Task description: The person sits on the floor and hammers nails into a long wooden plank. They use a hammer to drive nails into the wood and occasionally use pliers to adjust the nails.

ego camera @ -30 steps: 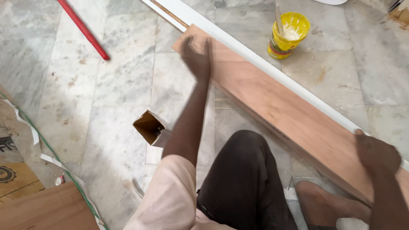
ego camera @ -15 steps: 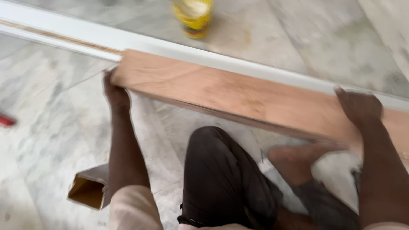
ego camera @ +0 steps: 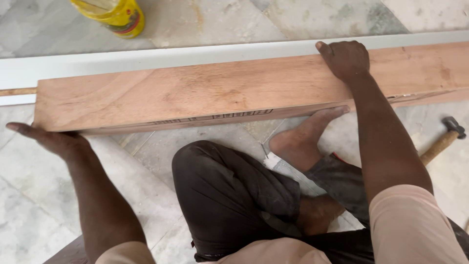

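A long wooden plank (ego camera: pixel 234 95) lies on the marble floor (ego camera: pixel 44 210), its long axis running left to right across the upper frame, tilted slightly. The left hand (ego camera: pixel 51 139) presses flat, fingers together, against its lower left corner. The right hand (ego camera: pixel 344 58) curls its fingers over the far edge, upper right, beside a white strip (ego camera: pixel 146 61).

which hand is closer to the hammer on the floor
Right. The right hand grips the wooden plank's far edge, up and left of the hammer. The left hand sits at the plank's opposite end.
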